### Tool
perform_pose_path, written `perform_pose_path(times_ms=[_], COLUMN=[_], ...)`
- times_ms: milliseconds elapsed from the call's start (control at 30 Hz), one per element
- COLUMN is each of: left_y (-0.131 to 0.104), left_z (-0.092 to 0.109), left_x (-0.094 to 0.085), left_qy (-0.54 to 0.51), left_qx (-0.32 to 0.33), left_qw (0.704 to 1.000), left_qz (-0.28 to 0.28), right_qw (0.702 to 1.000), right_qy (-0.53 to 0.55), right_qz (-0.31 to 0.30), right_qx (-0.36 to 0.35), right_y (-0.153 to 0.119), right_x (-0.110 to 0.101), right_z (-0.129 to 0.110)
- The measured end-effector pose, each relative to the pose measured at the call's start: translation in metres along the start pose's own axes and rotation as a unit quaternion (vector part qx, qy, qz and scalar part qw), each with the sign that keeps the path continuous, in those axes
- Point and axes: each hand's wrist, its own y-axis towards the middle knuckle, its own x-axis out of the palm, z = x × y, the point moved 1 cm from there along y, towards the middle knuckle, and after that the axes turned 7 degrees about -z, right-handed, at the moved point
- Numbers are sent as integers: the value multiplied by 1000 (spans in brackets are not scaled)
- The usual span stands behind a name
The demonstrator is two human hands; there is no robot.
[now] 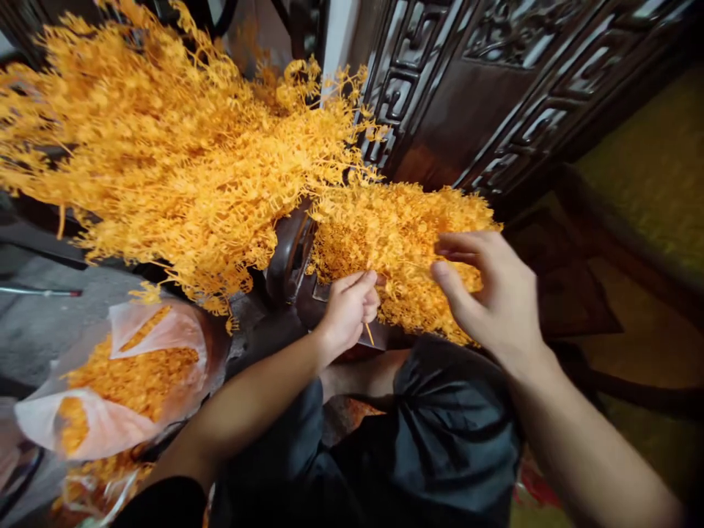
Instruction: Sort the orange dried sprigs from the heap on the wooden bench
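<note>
My left hand [355,304] is closed in a pinch on a thin orange stem [369,334], whose end pokes out below the fingers. Where the stem's other end runs cannot be made out against the orange. To the right, my right hand [489,293] hovers over a pile of small orange plastic-looking sprigs [407,227], its thumb and fingers apart and nothing visible between them. A much larger heap of frilly orange sprigs [181,147] spreads across the upper left. Its near right edge meets the smaller pile.
A translucent bag [126,425] full of small orange pieces stands at the lower left on the grey floor [33,323]. Dark carved wooden furniture [440,125] rises behind the piles. A curved dark armrest [289,253] lies between the two heaps.
</note>
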Motion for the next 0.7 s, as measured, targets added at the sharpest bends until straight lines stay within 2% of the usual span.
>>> perform_pose_path(times_ms=[67, 133, 200, 267, 300, 367, 500, 600, 633, 700], left_y=[6, 12, 17, 21, 22, 26, 32, 35, 35, 33], left_z=[2, 4, 9, 13, 14, 15, 4, -9, -13, -19], left_x=[0, -2, -7, -12, -15, -18, -15, -9, -7, -5], left_qy=[54, 170, 327, 460, 503, 542, 546, 520, 498, 440], left_qx=[26, 75, 140, 190, 202, 209, 183, 149, 136, 107], left_qw=[998, 983, 934, 867, 839, 812, 816, 841, 856, 892], left_qz=[-2, 4, 15, 34, 43, 54, 47, 27, 20, 14], right_qw=[996, 988, 979, 976, 975, 974, 966, 963, 963, 964], right_qy=[9, 23, 29, 9, -6, -37, -67, -16, 10, 52], right_qz=[-80, -141, -188, -210, -213, -212, -236, -233, -210, -100], right_qx=[24, 61, 73, 63, 62, 69, 81, 135, 167, 242], right_y=[13, 28, 40, 48, 49, 49, 46, 46, 45, 42], right_x=[2, 0, -3, -2, 2, 14, 42, 37, 30, 13], right_z=[2, 6, 8, 8, 8, 7, 15, 39, 51, 78])
